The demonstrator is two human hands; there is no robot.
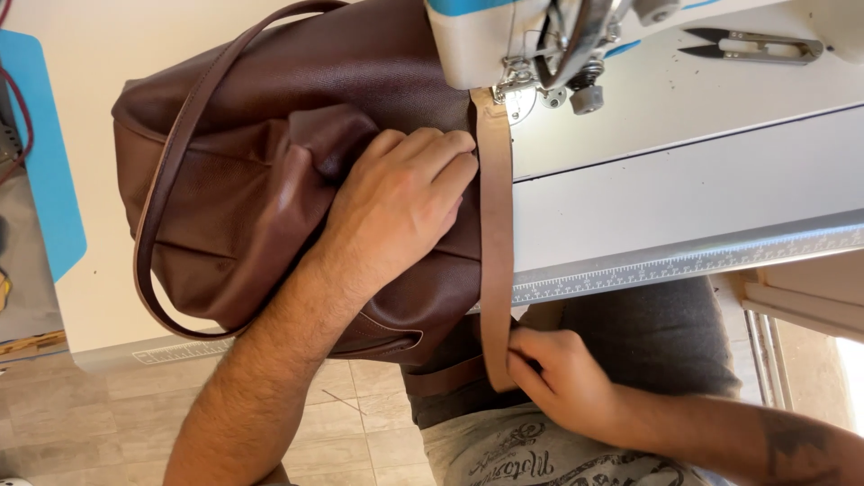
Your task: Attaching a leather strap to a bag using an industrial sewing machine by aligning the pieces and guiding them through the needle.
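Note:
A dark brown leather bag (243, 189) lies on the white sewing table (684, 180). My left hand (396, 202) presses flat on the bag, fingertips against a lighter brown strap (496, 207). The strap runs from under the sewing machine head (513, 40) down over the table's front edge. My right hand (553, 373) pinches the strap's lower end below the table edge, near my lap. The bag's other handle (162, 198) loops over its left side.
Thread snips (751, 45) lie on the machine bed at the upper right. A ruler strip (702, 261) runs along the table's front edge. A blue mat (40, 153) sits at the far left. Tiled floor shows below.

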